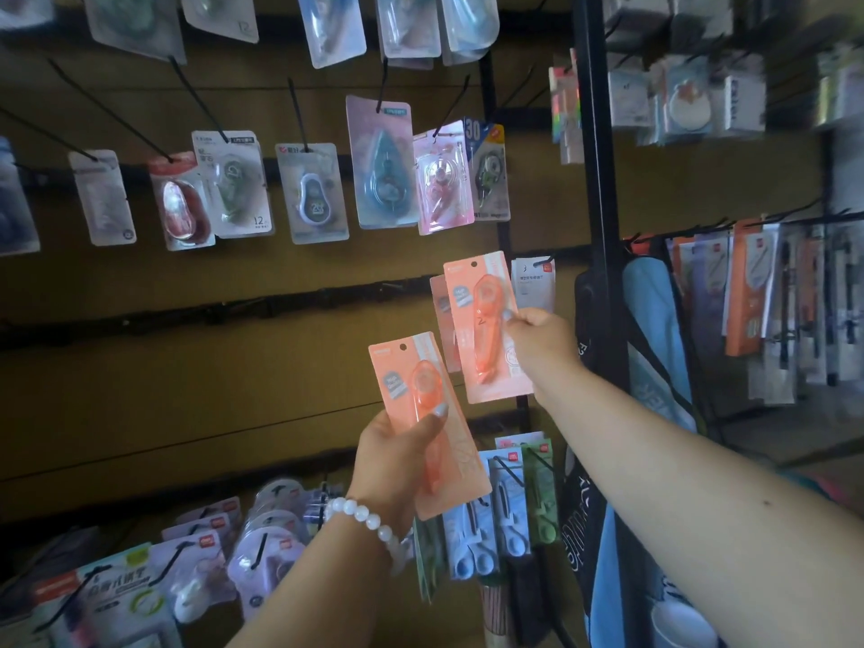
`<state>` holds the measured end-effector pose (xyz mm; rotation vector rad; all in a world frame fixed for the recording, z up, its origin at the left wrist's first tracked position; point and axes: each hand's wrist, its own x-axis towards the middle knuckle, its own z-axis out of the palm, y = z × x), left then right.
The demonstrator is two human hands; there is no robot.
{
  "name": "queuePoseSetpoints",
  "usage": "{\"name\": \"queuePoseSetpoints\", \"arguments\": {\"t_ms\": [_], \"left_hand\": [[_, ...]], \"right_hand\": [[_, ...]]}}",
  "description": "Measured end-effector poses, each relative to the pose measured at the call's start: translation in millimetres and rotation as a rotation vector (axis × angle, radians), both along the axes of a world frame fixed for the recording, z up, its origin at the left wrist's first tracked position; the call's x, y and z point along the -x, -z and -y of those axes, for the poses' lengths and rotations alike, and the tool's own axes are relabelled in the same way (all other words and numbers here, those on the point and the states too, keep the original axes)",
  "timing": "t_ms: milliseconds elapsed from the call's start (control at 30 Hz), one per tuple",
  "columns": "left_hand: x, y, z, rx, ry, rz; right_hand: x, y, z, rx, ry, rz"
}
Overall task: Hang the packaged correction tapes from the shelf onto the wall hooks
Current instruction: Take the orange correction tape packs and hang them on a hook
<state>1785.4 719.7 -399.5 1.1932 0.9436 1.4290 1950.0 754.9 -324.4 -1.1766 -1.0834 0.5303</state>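
Observation:
My left hand [397, 453] grips an orange packaged correction tape [421, 395] by its lower half, thumb across the front, held upright in front of the brown wall panel. My right hand [542, 341] pinches a second orange packaged correction tape [484, 320] by its right edge, raised close to the wall. Directly behind that pack hangs another pink-orange pack [442, 311], mostly hidden. Whether the hole of the right-hand pack is on a hook I cannot tell.
Black wall hooks [196, 105] carry several other correction tape packs [383, 166] above. More packs hang below at the lower left [205, 558] and below my left hand [509, 498]. A black upright post [598, 180] and a blue bag [654, 329] stand to the right.

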Motion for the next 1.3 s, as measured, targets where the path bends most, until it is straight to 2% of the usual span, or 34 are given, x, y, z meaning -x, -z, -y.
{"name": "queuePoseSetpoints", "arguments": {"t_ms": [100, 333, 467, 733, 833, 933, 1000, 1067, 1167, 1233, 1300], "left_hand": [[1.0, 1.1, -0.2, -0.001, -0.001, -0.003], [3.7, 4.2, -2.4, 0.004, 0.005, 0.005], [4.7, 7.2, -4.4, 0.008, 0.002, -0.01], [5.7, 6.5, -6.1, 0.056, -0.004, 0.027], [7.2, 4.9, -4.5, 0.034, 0.0, 0.004], [8.4, 3.7, -2.1, -0.007, 0.004, -0.042], [7.9, 2.1, 1.8, -0.014, 0.0, -0.054], [6.5, 0.4, 5.7, -0.021, -0.005, -0.044], [4.1, -4.8, 11.4, -0.009, -0.007, -0.036], [2.3, -7.8, 13.2, 0.005, -0.022, -0.048], [0.5, -10.2, 13.6, 0.008, -0.043, -0.065]], "right_hand": [[0.4, -1.1, -2.0, 0.003, 0.006, 0.02], [5.3, 9.8, -11.9, -0.017, 0.056, -0.083], [5.4, 8.9, -20.5, 0.017, 0.082, 0.003], [12.1, -13.7, -50.8, 0.237, 0.228, 0.239], [11.0, -14.3, -57.1, 0.278, 0.182, 0.338], [6.1, -5.6, -61.4, 0.294, 0.051, 0.294], [7.9, 5.2, -61.1, 0.315, 0.064, 0.319], [11.9, 17.5, -56.1, 0.288, 0.167, 0.332], [16.9, 38.2, -32.9, 0.075, 0.284, 0.171], [24.0, 52.2, -13.2, 0.0, 0.065, -0.002], [34.1, 65.1, 4.4, -0.02, -0.203, -0.058]]}}
